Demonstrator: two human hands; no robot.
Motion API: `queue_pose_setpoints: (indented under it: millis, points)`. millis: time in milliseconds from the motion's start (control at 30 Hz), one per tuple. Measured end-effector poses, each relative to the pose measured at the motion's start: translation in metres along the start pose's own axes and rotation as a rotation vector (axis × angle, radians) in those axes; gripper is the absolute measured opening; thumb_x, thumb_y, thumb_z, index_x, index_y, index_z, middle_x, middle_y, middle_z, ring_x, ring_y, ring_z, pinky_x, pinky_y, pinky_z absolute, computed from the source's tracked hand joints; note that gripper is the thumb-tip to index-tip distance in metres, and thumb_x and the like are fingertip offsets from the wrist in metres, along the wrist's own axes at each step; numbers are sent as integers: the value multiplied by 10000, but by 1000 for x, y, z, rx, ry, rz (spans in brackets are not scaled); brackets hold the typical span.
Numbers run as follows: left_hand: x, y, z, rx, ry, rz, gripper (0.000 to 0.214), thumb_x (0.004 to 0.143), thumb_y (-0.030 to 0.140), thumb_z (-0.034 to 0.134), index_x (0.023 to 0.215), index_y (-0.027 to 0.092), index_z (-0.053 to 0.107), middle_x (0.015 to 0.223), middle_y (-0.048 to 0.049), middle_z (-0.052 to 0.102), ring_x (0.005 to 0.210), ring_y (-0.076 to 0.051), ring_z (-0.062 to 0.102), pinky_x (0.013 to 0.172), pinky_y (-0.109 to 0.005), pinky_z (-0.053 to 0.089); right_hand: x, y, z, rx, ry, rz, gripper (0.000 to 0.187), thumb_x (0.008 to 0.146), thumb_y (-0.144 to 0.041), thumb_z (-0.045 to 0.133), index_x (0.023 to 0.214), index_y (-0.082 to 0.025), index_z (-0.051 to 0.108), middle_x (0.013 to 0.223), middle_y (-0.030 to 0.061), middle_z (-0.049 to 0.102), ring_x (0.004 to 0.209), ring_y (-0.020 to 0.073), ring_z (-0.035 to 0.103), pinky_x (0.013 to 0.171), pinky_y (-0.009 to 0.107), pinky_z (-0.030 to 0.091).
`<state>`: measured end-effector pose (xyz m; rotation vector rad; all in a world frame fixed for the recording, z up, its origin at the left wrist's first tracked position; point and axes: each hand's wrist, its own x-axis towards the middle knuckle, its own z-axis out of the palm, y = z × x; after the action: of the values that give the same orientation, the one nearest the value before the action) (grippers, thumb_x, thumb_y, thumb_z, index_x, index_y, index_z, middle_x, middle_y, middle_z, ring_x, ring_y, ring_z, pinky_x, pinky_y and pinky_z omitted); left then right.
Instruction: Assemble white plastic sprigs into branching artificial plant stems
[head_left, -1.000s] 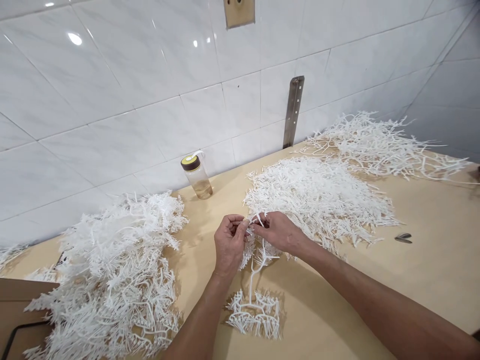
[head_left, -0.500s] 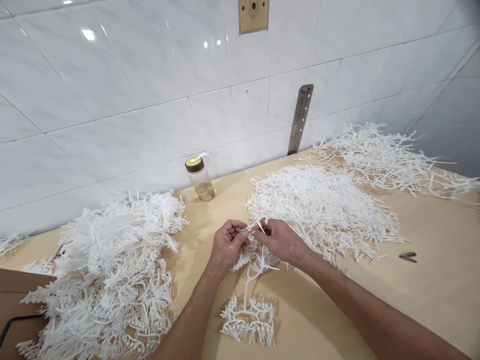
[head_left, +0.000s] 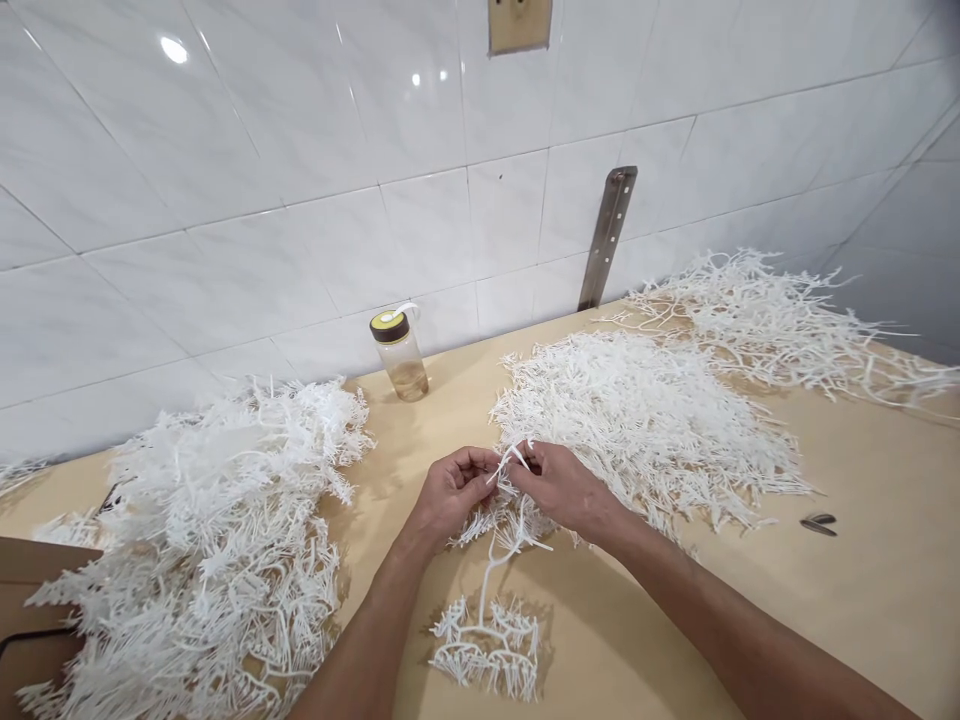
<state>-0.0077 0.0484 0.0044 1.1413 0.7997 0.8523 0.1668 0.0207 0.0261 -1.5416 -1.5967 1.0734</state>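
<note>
My left hand point(head_left: 459, 492) pinches a small white plastic sprig point(head_left: 504, 464) between thumb and fingers. From the other side, my right hand point(head_left: 561, 484) is closed on a piece of the same white plastic, and the fingertips of both hands nearly meet. Below them lies a branched white plastic stem point(head_left: 487, 575), whose near end spreads into a block of short twigs point(head_left: 491, 650) on the table. Just behind my hands is a heap of small white sprigs point(head_left: 637, 430). My fingers partly hide where the pieces meet.
A large pile of white plastic foliage point(head_left: 217, 540) lies left, by a cardboard box point(head_left: 41, 575). Bare white branches point(head_left: 772, 320) are heaped at the back right. A lidded bottle point(head_left: 405, 365) and a metal bracket point(head_left: 607, 240) stand near the tiled wall. Dark slivers point(head_left: 819, 523) lie right.
The sprig between my fingers has tilted steeper, and my left fingertips have shifted slightly down. The whole view has moved a little; the piles and bottle stay in place.
</note>
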Motion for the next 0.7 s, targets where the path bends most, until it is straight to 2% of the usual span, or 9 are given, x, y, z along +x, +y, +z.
queue_pose_setpoints:
  millis: [133,200,333,500,700]
  points:
    - [-1,2,1,29,-40,8,403,655,326,811,1002,147,710,835,-82,682,669,-146,592,597,-253,445,3,5,5,-105,77,9,226,806,-372,497,662,-200,472,613,-30,462,583,131,418,540,253,292]
    - [-1,1,4,106,22,45,372,687,374,792,967,144,710,788,-66,673,613,-124,558,557,-239,423,4,7,8,-133,86,5,211,801,-360,502,668,-196,494,625,-24,483,597,136,433,544,254,296]
    - [1,-2,5,273,154,108,344,750,464,734,847,134,710,658,-22,623,549,-100,494,506,-214,374,2,4,9,-160,45,30,270,806,-370,513,609,-203,435,566,-45,398,546,116,364,509,252,251]
    - [0,2,1,439,168,110,322,797,463,678,780,143,713,592,8,567,534,-102,448,503,-216,331,-1,1,6,-209,15,18,277,797,-342,525,593,-204,398,543,-55,358,529,107,329,506,254,235]
    - [-2,7,1,668,244,267,214,814,374,655,748,176,705,674,-10,608,607,-129,495,558,-229,363,1,3,6,-246,28,-16,239,809,-345,506,624,-204,450,567,-43,408,550,120,364,529,260,262]
